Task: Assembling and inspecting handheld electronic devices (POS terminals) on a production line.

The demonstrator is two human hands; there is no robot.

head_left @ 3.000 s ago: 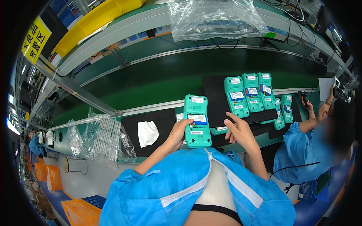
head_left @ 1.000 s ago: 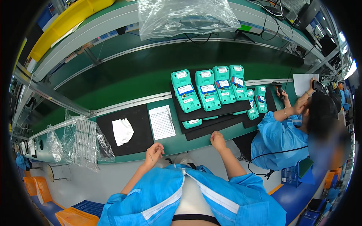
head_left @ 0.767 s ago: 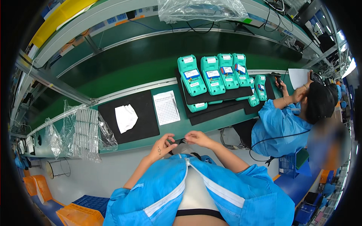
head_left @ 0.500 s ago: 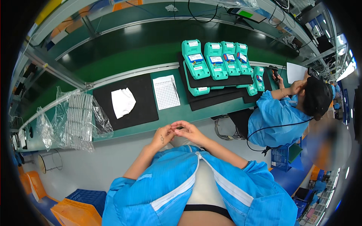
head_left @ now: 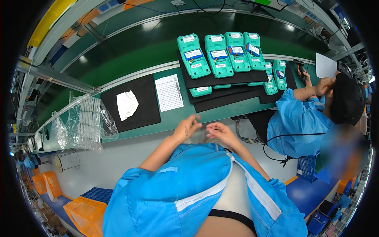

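My left hand (head_left: pixel 187 129) is raised just in front of the bench edge, its fingers loosely bent and apart with nothing in them. A small gap separates it from my right hand (head_left: pixel 222 132), which is also open and holds nothing. Beyond them on the green bench lie a printed sheet (head_left: pixel 169 94) with a pen (head_left: pixel 178 90) on it and, to its left, a white cloth-like piece (head_left: pixel 127 105) on a black mat (head_left: pixel 148 112). Teal handheld devices (head_left: pixel 219 57), several with blue battery packs showing, rest on black foam at the right.
Clear plastic bags (head_left: pixel 85 122) with stacked pieces lie at the bench's left end. Close on the right, a person in a blue jacket (head_left: pixel 294 122) holds a black scanner-like tool (head_left: pixel 299 63). Orange crates (head_left: pixel 85 213) stand on the floor at lower left, a blue basket (head_left: pixel 307 168) at lower right.
My hands were touching each other and have come apart, rising a little toward the bench. The whole view has shifted slightly. The bench items look unmoved.
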